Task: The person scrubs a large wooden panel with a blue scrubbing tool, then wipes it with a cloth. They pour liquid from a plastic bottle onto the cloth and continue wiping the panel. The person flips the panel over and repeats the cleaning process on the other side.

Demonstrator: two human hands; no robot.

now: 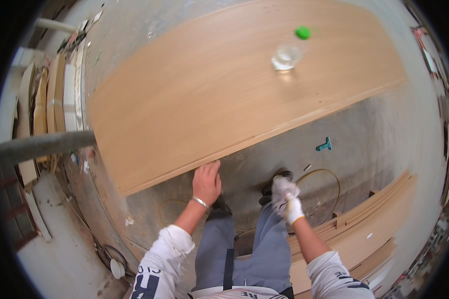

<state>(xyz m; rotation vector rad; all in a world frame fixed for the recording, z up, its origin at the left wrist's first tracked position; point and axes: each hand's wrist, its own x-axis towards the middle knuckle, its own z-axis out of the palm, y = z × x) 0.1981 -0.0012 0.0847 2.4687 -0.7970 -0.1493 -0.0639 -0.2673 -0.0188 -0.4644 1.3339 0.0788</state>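
My left hand (207, 183) is bare, with a metal band around its wrist. Its fingers lie against the near edge of a large light-brown wooden board (204, 104), without closing around anything that I can see. My right hand (294, 208) wears a white glove with a yellow cuff and is closed on a crumpled greyish rag (285, 188). The rag hangs over the floor, apart from the board. On the far right part of the board stands a clear bottle (286, 58) with a green cap (303, 33).
A teal T-shaped tool (324, 144) lies on the concrete floor beyond my right hand. A yellowish hose (337, 182) curves nearby. More wooden boards (354, 236) are stacked at lower right. A grey pipe (45, 145) reaches the board's left end, with upright planks (56, 94) behind it.
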